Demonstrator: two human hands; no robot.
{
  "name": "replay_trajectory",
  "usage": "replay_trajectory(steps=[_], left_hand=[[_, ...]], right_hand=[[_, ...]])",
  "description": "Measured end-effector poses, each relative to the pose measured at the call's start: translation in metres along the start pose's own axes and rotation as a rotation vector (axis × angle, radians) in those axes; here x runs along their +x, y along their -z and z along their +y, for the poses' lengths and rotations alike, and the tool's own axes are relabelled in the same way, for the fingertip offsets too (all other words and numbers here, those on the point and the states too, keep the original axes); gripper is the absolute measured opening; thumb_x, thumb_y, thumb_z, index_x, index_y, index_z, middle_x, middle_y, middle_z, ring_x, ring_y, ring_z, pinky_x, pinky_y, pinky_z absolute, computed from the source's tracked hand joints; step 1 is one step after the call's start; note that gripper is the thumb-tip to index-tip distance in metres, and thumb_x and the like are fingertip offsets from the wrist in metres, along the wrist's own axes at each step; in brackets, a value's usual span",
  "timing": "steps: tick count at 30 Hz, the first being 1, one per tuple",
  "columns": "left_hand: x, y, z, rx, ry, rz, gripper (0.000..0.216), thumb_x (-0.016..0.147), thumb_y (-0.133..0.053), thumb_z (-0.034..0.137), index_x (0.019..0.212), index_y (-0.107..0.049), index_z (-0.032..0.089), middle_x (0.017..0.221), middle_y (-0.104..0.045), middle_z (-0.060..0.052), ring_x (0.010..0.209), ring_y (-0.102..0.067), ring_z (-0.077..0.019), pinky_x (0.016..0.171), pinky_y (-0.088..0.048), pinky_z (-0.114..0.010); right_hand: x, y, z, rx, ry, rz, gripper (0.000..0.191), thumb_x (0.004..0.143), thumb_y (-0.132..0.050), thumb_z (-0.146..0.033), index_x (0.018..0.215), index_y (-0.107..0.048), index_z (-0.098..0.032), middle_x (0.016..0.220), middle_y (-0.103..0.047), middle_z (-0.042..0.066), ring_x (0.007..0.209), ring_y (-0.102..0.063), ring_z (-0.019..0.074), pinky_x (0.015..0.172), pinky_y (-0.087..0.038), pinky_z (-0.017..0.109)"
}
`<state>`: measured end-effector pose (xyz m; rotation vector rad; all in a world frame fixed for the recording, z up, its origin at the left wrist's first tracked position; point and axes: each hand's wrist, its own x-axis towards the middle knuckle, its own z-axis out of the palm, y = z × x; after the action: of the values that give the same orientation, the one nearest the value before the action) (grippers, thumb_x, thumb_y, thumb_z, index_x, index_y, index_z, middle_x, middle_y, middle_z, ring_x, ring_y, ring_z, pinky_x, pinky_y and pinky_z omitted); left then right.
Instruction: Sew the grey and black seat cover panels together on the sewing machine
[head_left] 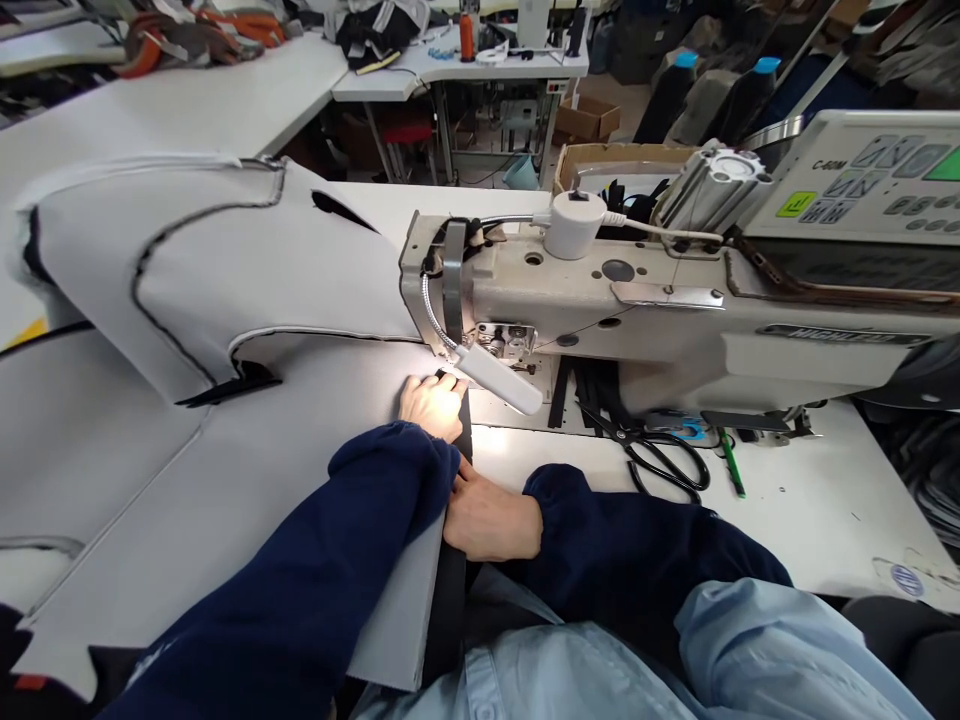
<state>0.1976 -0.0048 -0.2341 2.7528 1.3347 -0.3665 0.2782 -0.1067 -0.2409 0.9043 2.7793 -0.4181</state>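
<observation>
A large light-grey fabric piece (330,390) with dark-edged seams spreads over the left of the table and runs up to the sewing machine (600,300). Along its right edge lies a black strip (448,610). My left hand (433,405) presses on that edge close to the needle area, fingers bent and closed on the fabric. Nearer to my body, my right hand (491,515) grips the same edge, its fingers curled and partly hidden by my left sleeve. A white lamp (501,380) hides part of the needle and presser foot.
Black-handled scissors (664,460) and a green pen (731,463) lie right of my hands. Black strips (592,390) lie beneath the machine arm. A control panel (885,175) stands at the right. Behind are a cardboard box (589,118) and another table (502,68).
</observation>
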Motion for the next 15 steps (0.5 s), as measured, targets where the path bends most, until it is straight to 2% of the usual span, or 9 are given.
replay_trajectory(steps=[4,7,9,11,14,15], left_hand=[[0.007,-0.004,-0.007,-0.008,-0.012,0.062,0.037,0.077,-0.043,0.012,0.107,-0.065,0.013,0.093,-0.067,-0.012,0.097,-0.06,-0.0272,0.087,-0.035,-0.041],[0.007,-0.006,-0.007,-0.009,-0.027,0.111,0.036,0.075,-0.047,0.016,0.105,-0.066,0.013,0.092,-0.066,-0.013,0.092,-0.06,-0.0272,0.088,-0.035,-0.041],[0.0,-0.008,-0.001,-0.009,-0.017,0.14,0.034,0.075,-0.047,0.019,0.103,-0.066,0.012,0.095,-0.065,-0.014,0.096,-0.058,-0.0287,0.087,-0.036,-0.042],[-0.013,-0.011,0.008,-0.005,0.01,0.147,0.036,0.074,-0.049,0.021,0.104,-0.065,0.009,0.099,-0.063,-0.017,0.098,-0.056,-0.0301,0.083,-0.037,-0.042],[-0.032,-0.016,0.022,0.005,0.058,0.094,0.053,0.073,-0.051,0.021,0.122,-0.056,0.004,0.104,-0.06,-0.018,0.093,-0.058,-0.029,0.079,-0.039,-0.041],[-0.036,-0.018,0.026,0.01,0.08,0.06,0.057,0.075,-0.049,0.021,0.129,-0.051,0.004,0.104,-0.06,-0.018,0.089,-0.06,-0.0277,0.077,-0.04,-0.04]], right_hand=[[0.004,0.0,0.0,-0.008,-0.034,-0.003,0.026,0.086,-0.051,-0.018,0.1,-0.07,-0.009,0.11,-0.067,0.018,0.117,-0.052,0.036,0.106,-0.026,0.064],[0.004,0.003,-0.01,-0.004,-0.109,-0.021,0.033,0.09,-0.043,-0.016,0.109,-0.066,-0.005,0.122,-0.061,0.018,0.126,-0.045,0.0368,0.103,-0.036,0.058],[0.003,0.002,-0.021,0.013,-0.092,-0.056,0.034,0.09,-0.042,-0.016,0.109,-0.067,-0.004,0.123,-0.061,0.018,0.126,-0.046,0.0365,0.1,-0.041,0.054],[0.001,-0.001,-0.032,0.031,-0.022,-0.093,0.032,0.088,-0.043,-0.015,0.102,-0.069,-0.005,0.116,-0.065,0.018,0.117,-0.054,0.0341,0.094,-0.047,0.05],[-0.001,-0.016,-0.042,0.054,0.067,-0.133,0.029,0.084,-0.045,-0.008,0.088,-0.073,-0.009,0.094,-0.073,0.013,0.092,-0.066,0.0272,0.083,-0.051,0.043],[-0.001,-0.022,-0.043,0.089,0.056,-0.105,0.029,0.083,-0.045,-0.006,0.085,-0.074,-0.011,0.087,-0.073,0.011,0.085,-0.067,0.0254,0.081,-0.051,0.042]])
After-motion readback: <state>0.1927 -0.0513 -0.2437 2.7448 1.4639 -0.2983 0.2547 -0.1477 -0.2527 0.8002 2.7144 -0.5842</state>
